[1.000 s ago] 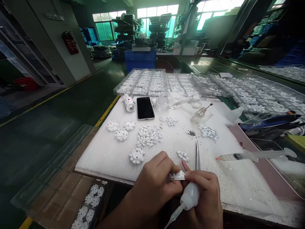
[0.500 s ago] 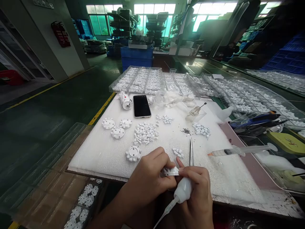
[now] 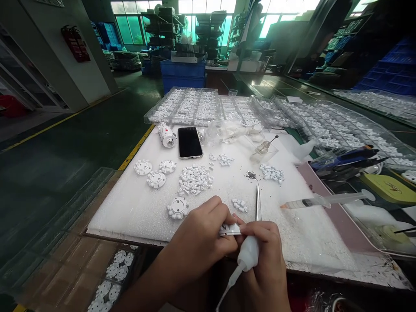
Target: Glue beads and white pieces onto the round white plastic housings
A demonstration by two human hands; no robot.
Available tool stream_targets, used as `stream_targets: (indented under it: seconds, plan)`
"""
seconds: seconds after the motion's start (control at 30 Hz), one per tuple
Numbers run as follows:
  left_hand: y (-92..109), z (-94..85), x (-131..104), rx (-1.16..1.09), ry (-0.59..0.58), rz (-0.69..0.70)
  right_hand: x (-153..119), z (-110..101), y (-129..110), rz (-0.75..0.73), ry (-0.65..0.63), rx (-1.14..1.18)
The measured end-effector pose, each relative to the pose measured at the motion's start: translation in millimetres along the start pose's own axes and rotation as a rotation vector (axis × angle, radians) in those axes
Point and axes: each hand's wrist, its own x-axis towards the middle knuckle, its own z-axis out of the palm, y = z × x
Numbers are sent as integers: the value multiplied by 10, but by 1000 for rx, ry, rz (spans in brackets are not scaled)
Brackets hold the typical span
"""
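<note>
My left hand [image 3: 208, 227] pinches a small white round plastic part [image 3: 230, 229] over the near edge of the foam sheet. My right hand [image 3: 266, 249] is closed around a soft white squeeze bottle [image 3: 250, 253], whose thin nozzle points down toward me. Its thumb and forefinger also reach the right edge of the white part. Metal tweezers [image 3: 258, 203] point away from me just beyond the right hand; whether they are held or lying down I cannot tell. A small heap of white pieces [image 3: 239, 205] lies just beyond my fingers. One finished-looking white disc [image 3: 178, 208] sits to the left.
On the white foam sheet [image 3: 130, 208] lie three more discs [image 3: 156, 179], a pile of small white pieces [image 3: 195, 180], a phone [image 3: 190, 143], a white cylindrical model [image 3: 167, 135] and dark specks [image 3: 251, 175]. To the right is a syringe [image 3: 325, 201]. Filled clear trays [image 3: 195, 106] stand behind.
The view has shifted slightly, so most things sit a little further left and higher. Both hands keep their holds; the right fingers have shifted slightly against the white part.
</note>
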Motion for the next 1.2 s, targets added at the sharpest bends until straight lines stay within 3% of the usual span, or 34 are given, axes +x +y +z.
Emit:
stream_targets:
  seconds: [0.07,0.13,0.3,0.37,0.57,0.83,1.2]
  plan:
    - [2,-107,-36,11,31,-4,46,-18,-24,55,-28,92]
    - [-1,-300,-105,18,138,-27,101,-28,-61,118,-48,192]
    - [-69,-877,-349,81,700,-212,254,139,-217,183,-139,215]
    - [-123,-1009,-436,92,791,-290,325,285,-297,199,-238,224]
    - [-242,-1088,-585,89,719,-349,548,562,-451,318,-464,200]
    - [-333,-1077,-650,15,704,-331,822,524,-380,336,-556,183]
    - [-329,-963,-568,45,556,-266,960,520,-226,458,-674,375]
